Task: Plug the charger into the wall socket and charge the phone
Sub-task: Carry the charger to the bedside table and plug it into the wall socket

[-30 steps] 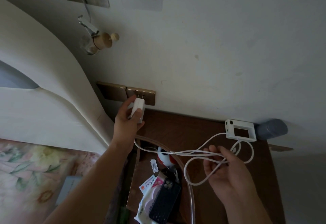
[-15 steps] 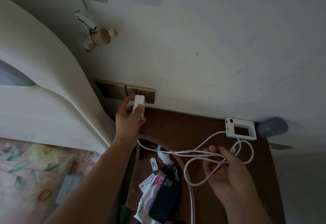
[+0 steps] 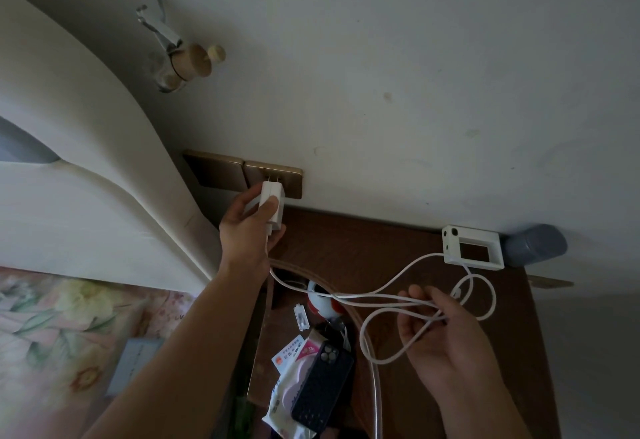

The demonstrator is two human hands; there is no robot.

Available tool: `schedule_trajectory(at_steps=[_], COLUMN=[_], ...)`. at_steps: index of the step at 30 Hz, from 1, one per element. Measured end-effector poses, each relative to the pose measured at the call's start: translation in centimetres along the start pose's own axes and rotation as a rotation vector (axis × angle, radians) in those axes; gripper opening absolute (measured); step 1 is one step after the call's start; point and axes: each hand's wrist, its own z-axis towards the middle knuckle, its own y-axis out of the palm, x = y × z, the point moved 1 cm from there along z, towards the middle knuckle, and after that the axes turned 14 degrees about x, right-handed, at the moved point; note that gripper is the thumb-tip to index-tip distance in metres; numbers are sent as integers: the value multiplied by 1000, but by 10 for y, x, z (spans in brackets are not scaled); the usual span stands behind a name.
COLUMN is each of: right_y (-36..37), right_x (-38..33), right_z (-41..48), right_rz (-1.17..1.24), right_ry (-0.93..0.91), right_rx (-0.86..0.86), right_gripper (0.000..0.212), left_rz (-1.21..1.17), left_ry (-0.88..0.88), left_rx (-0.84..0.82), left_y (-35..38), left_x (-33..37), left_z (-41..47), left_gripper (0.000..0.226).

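Pinching the charger (image 3: pixel 272 206), left hand (image 3: pixel 246 227) holds its prongs at the socket (image 3: pixel 273 178) — right hand (image 3: pixel 446 338) loosely grips cable (image 3: pixel 381 295) loops.

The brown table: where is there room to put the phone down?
The table is bare between the left hand and the white box, along the wall. It also looks bare under the right hand. The near left is crowded: phone, wipes, red-and-white ball and cable.

Dim, soft light; sharp centre, edges bowed.
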Motion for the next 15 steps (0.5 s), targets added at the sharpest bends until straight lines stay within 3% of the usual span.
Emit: schedule_trajectory(at_steps=[15], right_y=[8], right_x=[1], right_z=[2], right_rz=[38], right_ry=[-5], right_rx=[-27], right_gripper=[21], left_rz=[-32], left_ry=[-76], left_rx=[96], left_y=[14], left_x=[8], left_z=[4], left_gripper=[26])
